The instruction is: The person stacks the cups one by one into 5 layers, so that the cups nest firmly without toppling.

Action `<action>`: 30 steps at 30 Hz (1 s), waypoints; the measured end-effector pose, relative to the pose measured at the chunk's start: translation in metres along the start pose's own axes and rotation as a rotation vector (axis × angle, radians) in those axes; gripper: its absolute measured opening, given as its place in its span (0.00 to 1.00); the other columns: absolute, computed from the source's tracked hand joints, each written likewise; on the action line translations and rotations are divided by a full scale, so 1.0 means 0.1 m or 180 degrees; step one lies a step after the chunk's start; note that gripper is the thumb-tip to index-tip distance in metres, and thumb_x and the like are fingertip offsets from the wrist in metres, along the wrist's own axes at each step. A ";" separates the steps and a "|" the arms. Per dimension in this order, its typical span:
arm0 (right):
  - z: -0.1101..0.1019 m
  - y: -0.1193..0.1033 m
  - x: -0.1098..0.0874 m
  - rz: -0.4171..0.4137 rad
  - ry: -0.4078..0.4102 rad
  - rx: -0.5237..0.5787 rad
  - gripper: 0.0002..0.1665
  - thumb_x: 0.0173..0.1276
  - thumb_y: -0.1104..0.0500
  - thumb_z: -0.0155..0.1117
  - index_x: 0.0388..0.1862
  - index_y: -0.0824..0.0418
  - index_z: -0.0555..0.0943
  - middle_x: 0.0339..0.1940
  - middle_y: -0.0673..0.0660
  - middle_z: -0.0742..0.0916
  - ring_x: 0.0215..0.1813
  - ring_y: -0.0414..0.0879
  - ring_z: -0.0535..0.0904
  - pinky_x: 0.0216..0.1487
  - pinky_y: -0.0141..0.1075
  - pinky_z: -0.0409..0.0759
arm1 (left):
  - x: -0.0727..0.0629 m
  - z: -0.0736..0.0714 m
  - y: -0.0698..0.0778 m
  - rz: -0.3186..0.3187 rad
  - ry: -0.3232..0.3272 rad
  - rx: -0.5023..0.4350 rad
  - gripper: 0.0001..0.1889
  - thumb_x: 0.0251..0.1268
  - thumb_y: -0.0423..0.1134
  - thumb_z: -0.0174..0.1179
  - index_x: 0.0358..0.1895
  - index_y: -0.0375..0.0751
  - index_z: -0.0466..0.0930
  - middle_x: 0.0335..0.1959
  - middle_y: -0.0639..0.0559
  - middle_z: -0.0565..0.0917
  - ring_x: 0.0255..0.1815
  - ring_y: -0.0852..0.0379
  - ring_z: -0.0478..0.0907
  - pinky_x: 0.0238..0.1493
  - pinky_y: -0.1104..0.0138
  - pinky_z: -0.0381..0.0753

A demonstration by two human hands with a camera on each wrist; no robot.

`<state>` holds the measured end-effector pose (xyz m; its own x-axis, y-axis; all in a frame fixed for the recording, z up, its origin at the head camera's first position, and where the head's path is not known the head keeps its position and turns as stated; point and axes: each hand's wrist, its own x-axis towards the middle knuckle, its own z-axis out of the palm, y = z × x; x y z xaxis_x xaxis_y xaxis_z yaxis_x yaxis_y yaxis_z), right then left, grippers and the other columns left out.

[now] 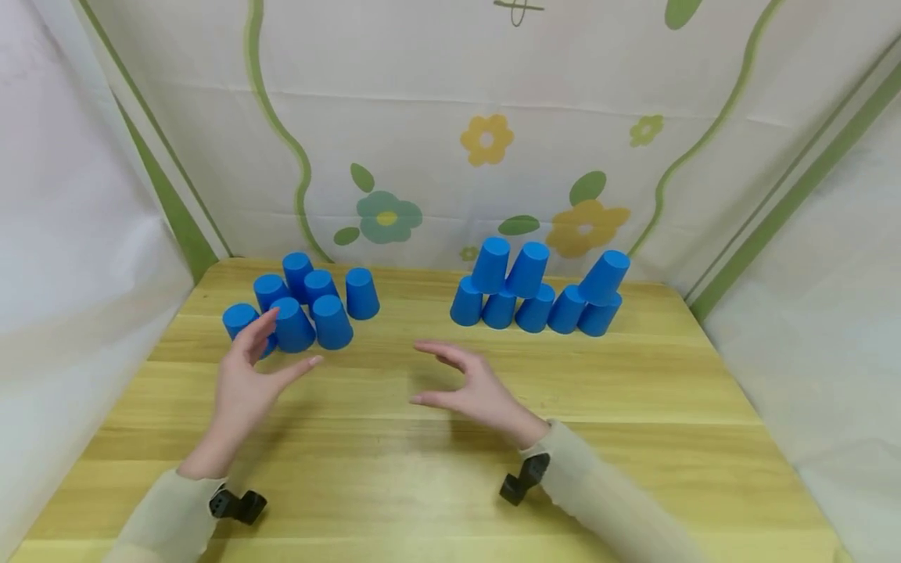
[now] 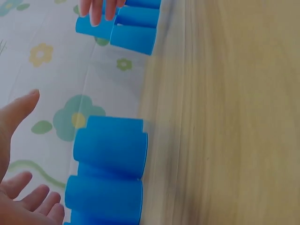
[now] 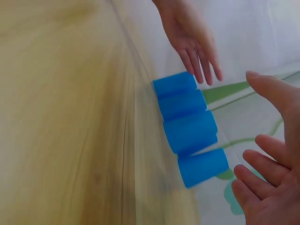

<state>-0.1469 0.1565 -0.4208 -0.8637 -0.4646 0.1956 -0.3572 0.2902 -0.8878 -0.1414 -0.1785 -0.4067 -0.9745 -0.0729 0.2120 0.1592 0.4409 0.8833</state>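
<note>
My left hand (image 1: 246, 383) hovers in front of the loose blue cups on the left, thumb and fingers spread wide with nothing between them. Its fingertips overlap the front-left cup (image 1: 241, 317) in the head view. Several upside-down cups stand in this group, among them a front cup (image 1: 332, 322) and a rightmost cup (image 1: 362, 294) set slightly apart. Over the middle of the table, my right hand (image 1: 479, 391) is empty too, its thumb apart from the fingers and pointing left. In the right wrist view, the left hand (image 3: 192, 40) appears beyond the cups.
At the right back, a row of several upside-down cups (image 1: 467, 303) bears an upper left cup (image 1: 490, 266), a second one (image 1: 528, 270) beside it and a third (image 1: 604, 277) farther right, past a gap. A patterned curtain (image 1: 436, 156) hangs behind the wooden table (image 1: 394, 469).
</note>
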 end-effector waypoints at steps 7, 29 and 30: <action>0.34 0.02 0.36 0.0191 -0.0245 0.0480 0.39 0.66 0.53 0.77 0.74 0.50 0.73 0.71 0.46 0.76 0.73 0.46 0.69 0.73 0.42 0.66 | 0.17 -0.10 -0.11 -0.0105 0.0103 0.0137 0.50 0.62 0.49 0.74 0.82 0.45 0.53 0.79 0.39 0.59 0.77 0.38 0.57 0.75 0.46 0.57; 0.94 0.15 1.36 0.0420 0.0167 0.0374 0.46 0.65 0.50 0.77 0.78 0.55 0.67 0.72 0.48 0.76 0.69 0.47 0.73 0.69 0.46 0.73 | 0.50 0.00 -0.34 -0.0155 -0.0102 0.0140 0.41 0.72 0.49 0.64 0.79 0.32 0.56 0.73 0.28 0.65 0.71 0.31 0.66 0.67 0.41 0.68; 0.94 0.15 1.38 0.0412 0.0203 0.0349 0.45 0.65 0.50 0.77 0.78 0.55 0.68 0.71 0.48 0.77 0.68 0.45 0.74 0.68 0.45 0.74 | 0.51 0.00 -0.35 -0.0142 -0.0097 0.0159 0.40 0.72 0.48 0.65 0.78 0.32 0.57 0.72 0.28 0.67 0.70 0.31 0.67 0.66 0.42 0.69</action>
<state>-0.2384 0.0177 -0.4467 -0.9220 -0.3743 0.0996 -0.2035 0.2495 -0.9467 -0.1967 -0.1977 -0.4265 -0.9850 -0.0664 0.1594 0.1082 0.4820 0.8695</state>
